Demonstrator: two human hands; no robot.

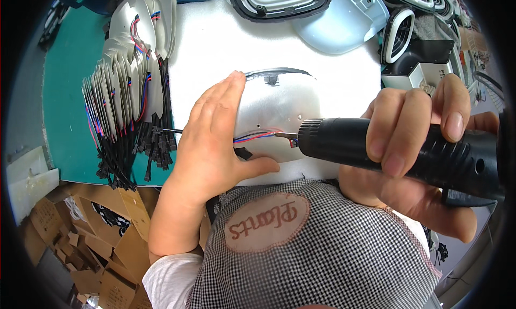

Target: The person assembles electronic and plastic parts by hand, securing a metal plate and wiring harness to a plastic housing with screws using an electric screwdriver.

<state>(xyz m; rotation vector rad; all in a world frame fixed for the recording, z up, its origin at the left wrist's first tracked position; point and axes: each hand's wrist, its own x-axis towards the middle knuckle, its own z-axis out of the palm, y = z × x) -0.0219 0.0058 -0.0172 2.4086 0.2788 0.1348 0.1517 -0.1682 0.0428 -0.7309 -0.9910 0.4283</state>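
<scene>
A thin silvery rounded plate [277,107] lies on the white pad, with small holes and a dark strip along its far edge. Red, blue and black wires [255,136] run across its near half. My left hand [212,131] rests on the plate's left side, fingers stretched out and thumb spread toward the near edge. Its palm hides part of the wires and plate. My right hand [414,142] is wrapped around a black electric screwdriver [344,141], held nearly level. The tool's thin metal tip meets the wires near the plate's middle; whether it touches a screw there is hidden.
Many similar plates with wires and black connectors [126,88] stand stacked at left on the green mat [67,121]. Beyond the white pad [199,35] sit a black-rimmed housing [279,0] and a pale blue shell [344,21]. Cardboard boxes [107,244] lie below left.
</scene>
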